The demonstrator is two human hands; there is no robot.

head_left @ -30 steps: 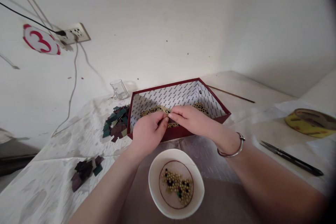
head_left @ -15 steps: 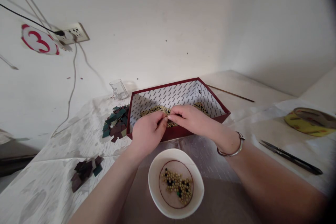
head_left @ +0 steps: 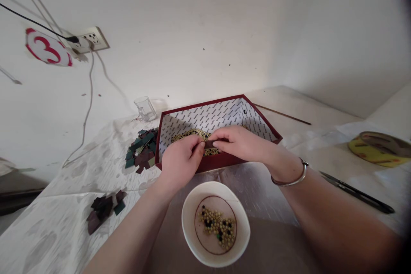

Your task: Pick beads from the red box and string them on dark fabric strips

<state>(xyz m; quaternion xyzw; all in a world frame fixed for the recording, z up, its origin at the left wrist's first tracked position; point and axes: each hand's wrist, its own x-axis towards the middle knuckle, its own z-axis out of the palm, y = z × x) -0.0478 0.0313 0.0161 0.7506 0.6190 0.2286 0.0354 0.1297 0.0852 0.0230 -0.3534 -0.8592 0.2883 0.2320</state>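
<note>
Over the front edge of a red box (head_left: 221,162), both hands pinch one small dark brown piece (head_left: 209,144) stretched between them. My left hand (head_left: 180,158) is closed, thumb against finger, at the piece's left end. At its right end the fingers of my right hand (head_left: 239,142) are closed; a metal bangle (head_left: 290,177) circles that wrist. Small yellowish and dark beads (head_left: 194,132) cover the box floor under the hands, partly hidden by them. Below the box, nearer to me, stands a white bowl (head_left: 189,222) with similar beads (head_left: 218,224) inside.
Dark green and brown flat pieces (head_left: 141,147) are piled left of the box, with a smaller heap (head_left: 104,209) nearer. A clear glass mug (head_left: 145,109) stands behind. On the right lie black tweezers (head_left: 356,192), a yellow tape roll (head_left: 369,154) and a thin stick (head_left: 282,114).
My right hand has shifted slightly right, away from my left hand, so more of the brown piece shows between them. My left hand stays in place.
</note>
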